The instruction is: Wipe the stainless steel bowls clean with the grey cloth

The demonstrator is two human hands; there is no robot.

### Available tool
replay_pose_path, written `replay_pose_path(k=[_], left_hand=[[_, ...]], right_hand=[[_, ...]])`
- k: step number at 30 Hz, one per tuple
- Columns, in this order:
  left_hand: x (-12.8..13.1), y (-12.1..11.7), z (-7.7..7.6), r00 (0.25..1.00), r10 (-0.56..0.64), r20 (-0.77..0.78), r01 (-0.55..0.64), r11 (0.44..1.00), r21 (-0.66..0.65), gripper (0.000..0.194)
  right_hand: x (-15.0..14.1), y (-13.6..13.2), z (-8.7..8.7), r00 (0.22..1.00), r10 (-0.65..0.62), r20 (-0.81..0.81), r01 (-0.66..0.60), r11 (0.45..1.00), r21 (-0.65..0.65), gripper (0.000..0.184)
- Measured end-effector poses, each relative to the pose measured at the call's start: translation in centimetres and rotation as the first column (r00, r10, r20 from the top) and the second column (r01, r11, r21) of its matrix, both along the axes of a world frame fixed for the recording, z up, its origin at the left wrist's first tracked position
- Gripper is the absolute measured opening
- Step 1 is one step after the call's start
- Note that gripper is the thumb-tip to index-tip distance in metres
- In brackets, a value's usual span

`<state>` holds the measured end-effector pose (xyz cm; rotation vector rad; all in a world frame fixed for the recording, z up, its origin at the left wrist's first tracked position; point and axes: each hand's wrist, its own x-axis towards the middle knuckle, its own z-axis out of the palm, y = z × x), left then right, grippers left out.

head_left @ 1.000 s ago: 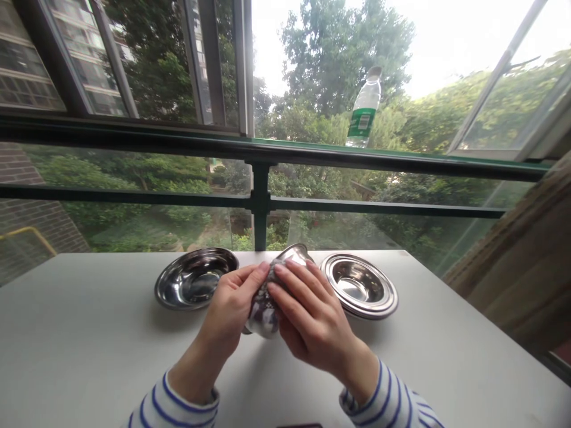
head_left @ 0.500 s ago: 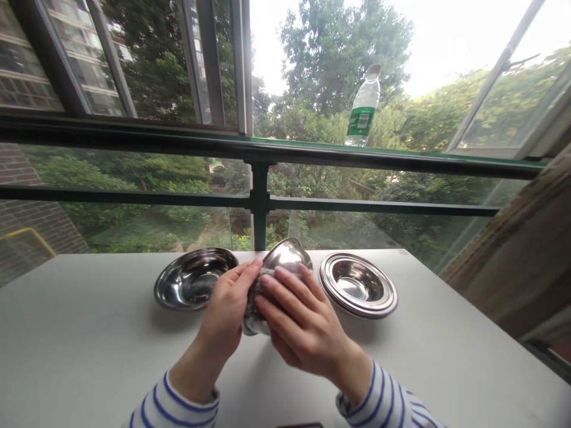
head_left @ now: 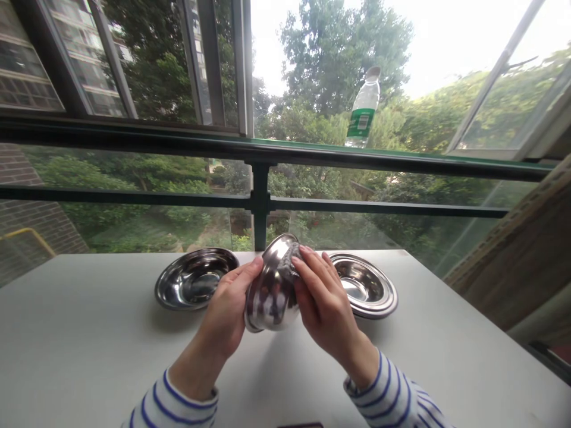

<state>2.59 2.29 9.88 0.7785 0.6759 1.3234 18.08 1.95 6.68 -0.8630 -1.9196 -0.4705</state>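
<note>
My left hand grips a shiny stainless steel bowl by its rim, thumb on top. The bowl is tilted on its side above the table, its rounded outside towards my right hand. Under the fingertips of my right hand, a grey steel wool scourer is pressed against the bowl's outer wall near the far upper side. Part of the scourer is hidden by the fingers. The inside of the bowl faces away and cannot be seen.
A wide steel basin stands on the white table at left. Stacked steel bowls stand at right, partly behind my right hand. A plastic bottle stands on the ledge behind the dark railing. A dark edge shows at the bottom.
My right hand has slid with the scourer up and to the right, from the bowl's near side to its far side. The left hand holds nearly the same place.
</note>
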Motion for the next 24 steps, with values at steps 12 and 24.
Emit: replay_pose_path(k=[12,24], left_hand=[[0.3,-0.1,0.3,0.997,0.034,0.067,-0.028,0.995,-0.101,0.009],[0.3,-0.2,0.0,0.997,0.032,-0.069,-0.035,0.998,-0.05,0.014]], right_hand=[[-0.1,0.1,-0.2,0.994,0.041,0.101,-0.051,0.994,0.096,0.033],[0.2,0.7,-0.5,0.996,0.088,0.026,-0.09,0.994,0.062,0.034]])
